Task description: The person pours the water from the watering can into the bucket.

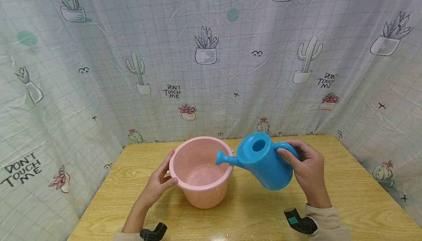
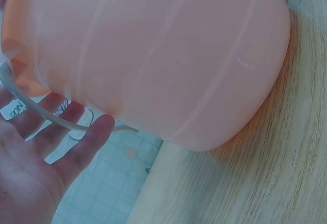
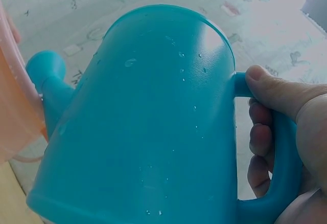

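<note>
A pink bucket (image 1: pixel 203 193) stands on the wooden table, its mouth facing up. My left hand (image 1: pixel 159 180) rests against the bucket's left side near the rim, with fairly straight, spread fingers (image 2: pixel 94 137). Beside those fingers, the bucket's thin pale carrying handle (image 2: pixel 38 109) hangs down. My right hand (image 1: pixel 306 162) grips the handle of a blue watering can (image 1: pixel 265 166), thumb on top and fingers curled round it. The can is raised and tilted to the left. Its spout head (image 1: pixel 221 158) reaches over the bucket's right rim. Water drops dot the can's wall.
The wooden table (image 1: pixel 349 193) extends on both sides of the bucket. A pale curtain (image 1: pixel 237 69) printed with cacti hangs behind and along both sides. Dark wrist-worn devices (image 1: pixel 300 222) sit at both wrists. A few wet spots shine at the table's near edge.
</note>
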### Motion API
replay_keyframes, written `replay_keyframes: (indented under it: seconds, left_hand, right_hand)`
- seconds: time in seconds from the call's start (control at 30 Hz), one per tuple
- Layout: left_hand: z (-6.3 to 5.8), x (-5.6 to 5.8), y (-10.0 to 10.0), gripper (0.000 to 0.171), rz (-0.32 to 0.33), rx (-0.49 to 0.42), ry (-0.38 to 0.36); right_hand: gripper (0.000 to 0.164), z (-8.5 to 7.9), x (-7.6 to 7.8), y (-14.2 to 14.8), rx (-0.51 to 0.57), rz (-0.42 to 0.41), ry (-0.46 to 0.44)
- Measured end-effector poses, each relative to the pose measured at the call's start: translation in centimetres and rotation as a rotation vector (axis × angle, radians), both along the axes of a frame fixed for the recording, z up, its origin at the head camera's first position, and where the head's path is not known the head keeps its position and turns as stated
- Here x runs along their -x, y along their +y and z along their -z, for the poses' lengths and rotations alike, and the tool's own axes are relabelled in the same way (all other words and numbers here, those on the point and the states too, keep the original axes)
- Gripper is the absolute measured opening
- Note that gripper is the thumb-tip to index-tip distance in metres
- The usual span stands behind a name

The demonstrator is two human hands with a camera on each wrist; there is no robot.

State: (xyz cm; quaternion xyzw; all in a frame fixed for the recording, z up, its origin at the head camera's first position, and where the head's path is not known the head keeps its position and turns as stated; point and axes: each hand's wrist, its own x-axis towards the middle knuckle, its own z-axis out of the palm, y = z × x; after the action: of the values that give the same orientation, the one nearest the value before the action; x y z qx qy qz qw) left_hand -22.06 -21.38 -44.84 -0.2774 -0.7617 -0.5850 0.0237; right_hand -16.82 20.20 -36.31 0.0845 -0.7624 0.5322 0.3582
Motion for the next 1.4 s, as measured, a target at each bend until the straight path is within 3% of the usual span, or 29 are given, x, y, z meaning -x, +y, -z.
replay_keyframes:
  seconds: [1.4]
  left_hand:
    - [0.02,0.02,0.06,0.080,-0.014,0.008,-0.004]
  right_hand:
    - [0.024,-0.01,-0.12,0.13,-0.025,-0.013,0.021]
